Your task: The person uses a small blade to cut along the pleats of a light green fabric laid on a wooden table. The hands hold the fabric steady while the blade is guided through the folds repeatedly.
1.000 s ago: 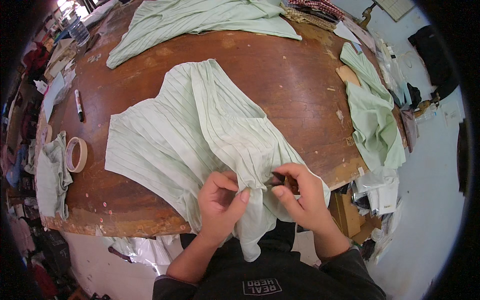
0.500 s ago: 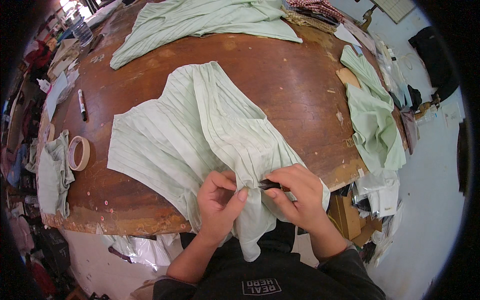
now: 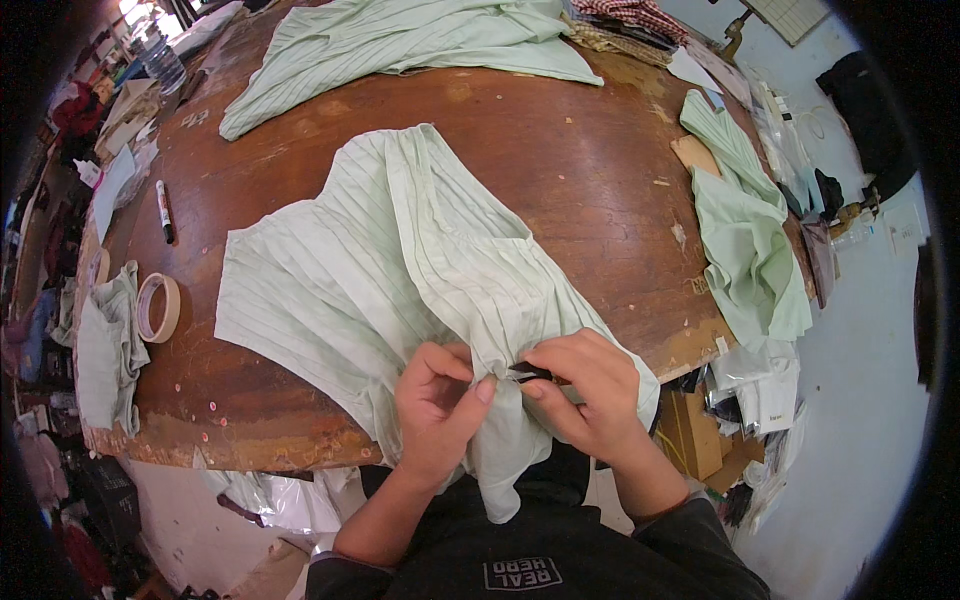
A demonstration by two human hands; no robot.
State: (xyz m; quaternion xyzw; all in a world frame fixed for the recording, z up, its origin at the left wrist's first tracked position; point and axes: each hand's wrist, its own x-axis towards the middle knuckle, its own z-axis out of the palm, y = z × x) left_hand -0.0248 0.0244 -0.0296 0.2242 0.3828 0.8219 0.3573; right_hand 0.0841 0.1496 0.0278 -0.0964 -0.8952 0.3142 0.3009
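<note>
A pale green pleated garment [image 3: 330,260] lies spread over the near middle of the table, its near end hanging past the edge towards me. My left hand [image 3: 435,412] is closed on a fold of it, thumb and fingers pinching the cloth. Just to the right, my right hand [image 3: 597,395] grips a small black pointed tool [image 3: 533,372], whose tip meets the pinched fold. Most of the tool is hidden by my fingers, so its exact kind does not show.
More pale green garments lie on the wooden table [image 3: 600,200]: one [image 3: 400,45] at the far side, one [image 3: 740,240] at the right. Tape roll [image 3: 158,307], marker [image 3: 164,210] and folded cloth [image 3: 107,350] sit left. Checked fabrics [image 3: 630,25] are stacked far right.
My right hand has shifted slightly left with the black tool, bringing it closer to the pinched fold. My left hand and the garment stay nearly still.
</note>
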